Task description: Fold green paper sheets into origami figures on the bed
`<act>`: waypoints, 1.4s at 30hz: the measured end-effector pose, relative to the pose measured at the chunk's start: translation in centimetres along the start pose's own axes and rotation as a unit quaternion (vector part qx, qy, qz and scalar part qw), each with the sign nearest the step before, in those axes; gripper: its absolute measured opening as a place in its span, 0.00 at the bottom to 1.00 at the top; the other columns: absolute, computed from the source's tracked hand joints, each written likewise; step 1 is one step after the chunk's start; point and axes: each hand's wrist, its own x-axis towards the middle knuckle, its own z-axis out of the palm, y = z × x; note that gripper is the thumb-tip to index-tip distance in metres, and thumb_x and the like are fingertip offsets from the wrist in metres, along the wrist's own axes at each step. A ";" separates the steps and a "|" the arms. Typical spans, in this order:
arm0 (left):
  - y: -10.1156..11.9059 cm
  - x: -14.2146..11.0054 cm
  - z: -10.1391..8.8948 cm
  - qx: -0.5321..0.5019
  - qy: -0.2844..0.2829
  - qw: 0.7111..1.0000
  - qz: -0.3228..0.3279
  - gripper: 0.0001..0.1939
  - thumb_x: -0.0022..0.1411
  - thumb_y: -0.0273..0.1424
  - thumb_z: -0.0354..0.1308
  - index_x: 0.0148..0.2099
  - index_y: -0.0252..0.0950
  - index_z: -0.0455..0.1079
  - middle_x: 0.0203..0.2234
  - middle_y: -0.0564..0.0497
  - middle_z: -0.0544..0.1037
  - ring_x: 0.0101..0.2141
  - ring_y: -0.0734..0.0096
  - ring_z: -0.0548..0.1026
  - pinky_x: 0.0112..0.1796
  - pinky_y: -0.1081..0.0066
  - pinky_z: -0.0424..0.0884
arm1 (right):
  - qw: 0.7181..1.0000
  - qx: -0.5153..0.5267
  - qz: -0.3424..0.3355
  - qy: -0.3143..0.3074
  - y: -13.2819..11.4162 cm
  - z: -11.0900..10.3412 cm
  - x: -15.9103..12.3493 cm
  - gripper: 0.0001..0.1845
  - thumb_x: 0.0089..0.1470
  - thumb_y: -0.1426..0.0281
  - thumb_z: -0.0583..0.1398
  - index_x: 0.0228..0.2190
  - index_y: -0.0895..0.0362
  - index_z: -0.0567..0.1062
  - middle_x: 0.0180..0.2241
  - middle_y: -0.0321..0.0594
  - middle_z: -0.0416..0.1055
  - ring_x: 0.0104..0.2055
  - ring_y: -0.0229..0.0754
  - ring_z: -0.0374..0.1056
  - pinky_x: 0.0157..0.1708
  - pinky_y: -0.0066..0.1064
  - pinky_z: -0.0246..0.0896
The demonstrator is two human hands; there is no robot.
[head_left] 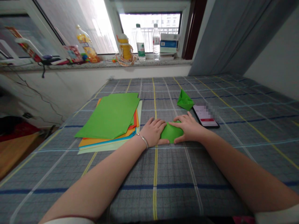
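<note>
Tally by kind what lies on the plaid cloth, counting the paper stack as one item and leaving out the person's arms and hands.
Paper stack: 1
Green paper touched by the left hand and right hand: 1
Folded green piece, set apart: 1
Phone: 1
Total: 4
</note>
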 end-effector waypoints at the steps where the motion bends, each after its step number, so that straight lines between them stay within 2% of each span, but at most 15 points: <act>1: -0.1 -0.1 0.0 -0.001 -0.007 1.000 -0.003 0.43 0.58 0.59 0.49 0.63 0.31 0.56 0.60 0.39 0.63 0.60 0.51 0.59 0.60 0.51 0.49 | 1.000 -0.003 0.002 -0.006 0.1 0.0 0.0 0.48 0.37 0.39 0.62 0.57 0.47 0.67 0.56 0.48 0.63 0.58 0.61 0.54 0.59 0.65 0.32; 7: -0.7 -0.4 -0.2 -0.004 -0.048 0.999 -0.014 0.46 0.55 0.60 0.51 0.66 0.36 0.52 0.63 0.40 0.58 0.61 0.48 0.56 0.59 0.47 0.49 | 0.999 -0.013 0.023 -0.025 1.3 0.3 -0.4 0.50 0.34 0.38 0.62 0.58 0.41 0.64 0.64 0.49 0.50 0.65 0.70 0.38 0.57 0.69 0.27; 11: -1.3 -0.7 -0.5 -0.003 -0.078 0.996 -0.031 0.48 0.53 0.60 0.53 0.67 0.38 0.50 0.64 0.39 0.56 0.62 0.45 0.53 0.58 0.45 0.49 | 0.998 -0.011 0.040 -0.038 1.8 0.1 -0.8 0.50 0.33 0.39 0.64 0.58 0.38 0.63 0.66 0.45 0.46 0.66 0.72 0.33 0.57 0.69 0.26; 21: -2.6 -1.5 -2.2 -0.008 -0.148 0.987 -0.061 0.51 0.50 0.58 0.58 0.68 0.40 0.46 0.65 0.39 0.52 0.63 0.42 0.51 0.58 0.45 0.49 | 0.996 -0.030 0.060 -0.063 2.4 -0.8 -1.7 0.51 0.31 0.42 0.67 0.58 0.40 0.65 0.66 0.45 0.46 0.66 0.73 0.30 0.58 0.66 0.27; 31: -4.6 -2.0 -1.6 -0.052 -0.171 0.984 -0.027 0.50 0.52 0.56 0.58 0.69 0.42 0.42 0.67 0.40 0.48 0.64 0.42 0.47 0.58 0.45 0.50 | 0.990 -0.023 0.096 -0.097 3.1 -0.9 -2.2 0.53 0.30 0.44 0.68 0.59 0.39 0.62 0.67 0.44 0.44 0.67 0.73 0.30 0.59 0.67 0.29; 34: -5.2 -2.2 -1.4 -0.072 -0.164 0.984 -0.018 0.53 0.53 0.54 0.58 0.70 0.38 0.37 0.66 0.38 0.48 0.65 0.46 0.46 0.59 0.50 0.50 | 0.989 -0.013 0.099 -0.104 3.4 -0.9 -2.3 0.53 0.31 0.44 0.68 0.59 0.41 0.62 0.67 0.45 0.44 0.67 0.73 0.29 0.60 0.64 0.30; 38: -6.1 -2.4 -1.2 -0.111 -0.140 0.984 -0.022 0.59 0.51 0.51 0.61 0.69 0.29 0.31 0.66 0.32 0.47 0.65 0.52 0.48 0.60 0.59 0.52 | 0.994 0.008 0.074 -0.078 3.9 -0.7 -2.6 0.52 0.33 0.43 0.67 0.60 0.42 0.62 0.67 0.45 0.45 0.67 0.70 0.30 0.61 0.63 0.32; 42: -6.4 -2.6 -0.9 -0.142 -0.120 0.982 -0.022 0.65 0.47 0.54 0.63 0.69 0.29 0.25 0.66 0.28 0.44 0.65 0.47 0.49 0.59 0.55 0.54 | 0.997 0.021 0.041 -0.057 3.6 -0.6 -2.6 0.52 0.34 0.42 0.65 0.60 0.45 0.62 0.66 0.46 0.47 0.67 0.67 0.32 0.61 0.61 0.33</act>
